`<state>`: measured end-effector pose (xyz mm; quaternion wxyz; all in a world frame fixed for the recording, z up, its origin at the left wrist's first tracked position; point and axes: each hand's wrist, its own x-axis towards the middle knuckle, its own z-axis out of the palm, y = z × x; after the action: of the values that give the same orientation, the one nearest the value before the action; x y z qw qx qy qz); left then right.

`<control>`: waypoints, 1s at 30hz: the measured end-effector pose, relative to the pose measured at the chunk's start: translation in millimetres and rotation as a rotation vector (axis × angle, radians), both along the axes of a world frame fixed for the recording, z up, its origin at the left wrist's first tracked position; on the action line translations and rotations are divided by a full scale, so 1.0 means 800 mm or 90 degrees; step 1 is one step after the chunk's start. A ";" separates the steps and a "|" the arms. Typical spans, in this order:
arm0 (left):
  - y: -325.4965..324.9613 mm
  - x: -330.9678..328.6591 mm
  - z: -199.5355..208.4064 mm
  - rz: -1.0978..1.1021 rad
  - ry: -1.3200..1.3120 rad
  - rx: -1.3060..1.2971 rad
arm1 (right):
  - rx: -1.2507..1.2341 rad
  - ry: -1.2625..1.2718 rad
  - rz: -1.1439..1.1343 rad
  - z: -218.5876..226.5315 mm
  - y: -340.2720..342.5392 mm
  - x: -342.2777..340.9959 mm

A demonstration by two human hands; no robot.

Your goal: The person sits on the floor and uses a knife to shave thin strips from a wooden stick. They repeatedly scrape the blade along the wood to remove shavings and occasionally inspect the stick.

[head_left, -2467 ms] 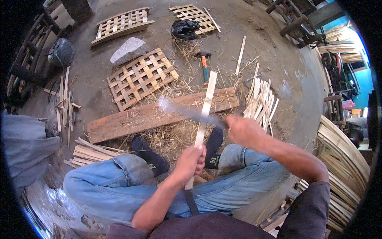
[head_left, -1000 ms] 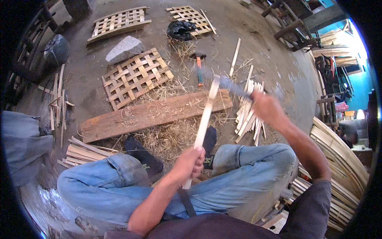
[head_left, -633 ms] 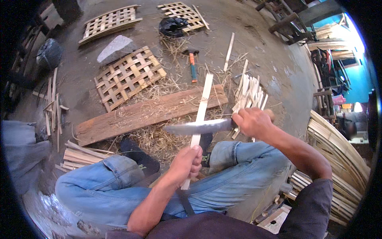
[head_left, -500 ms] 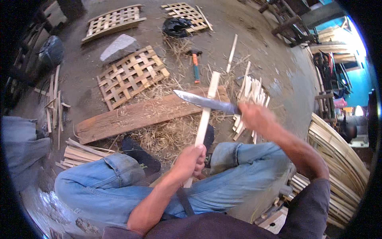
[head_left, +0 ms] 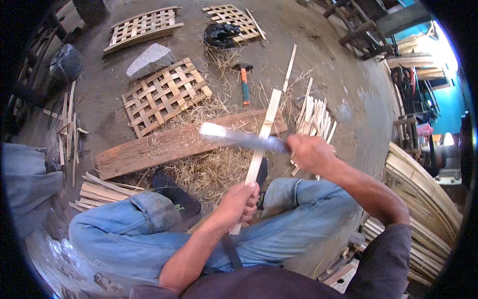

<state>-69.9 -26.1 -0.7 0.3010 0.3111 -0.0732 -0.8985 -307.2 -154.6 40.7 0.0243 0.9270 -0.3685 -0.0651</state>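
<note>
A flat, pale strip that looks like split bamboo slants up and away from my lap, its far part over the plank. My left hand is closed around its near end. In my right hand is the handle of a large knife, whose blade lies across the strip and points left. The blade is blurred, with a bright glint toward its tip. Below the strip, a long wooden plank rests on the ground beyond my feet. Curly shavings are heaped around it.
A woven slat panel lies beyond the plank beside a grey stone. A hammer is on the floor ahead. Cut strips sit in a right-hand pile and a left-hand bundle. Long curved slats are stacked far right.
The knife and my right hand have shifted left and slightly nearer along the strip. My left hand keeps its hold in the same place.
</note>
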 end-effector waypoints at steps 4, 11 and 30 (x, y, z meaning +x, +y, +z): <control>-0.004 0.000 -0.006 0.000 -0.022 -0.006 | -0.084 0.096 0.064 0.014 -0.063 -0.035; 0.010 -0.003 0.000 -0.016 0.005 0.022 | -0.055 0.121 -0.052 0.004 -0.062 -0.056; 0.018 -0.009 -0.003 -0.062 -0.107 -0.040 | 0.080 -0.371 -0.418 0.007 -0.052 -0.016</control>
<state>-77.4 -11.7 -3.4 0.2596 0.3721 -0.1411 -0.8799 -320.2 -196.4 46.0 -0.1586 0.7404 -0.6300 0.1723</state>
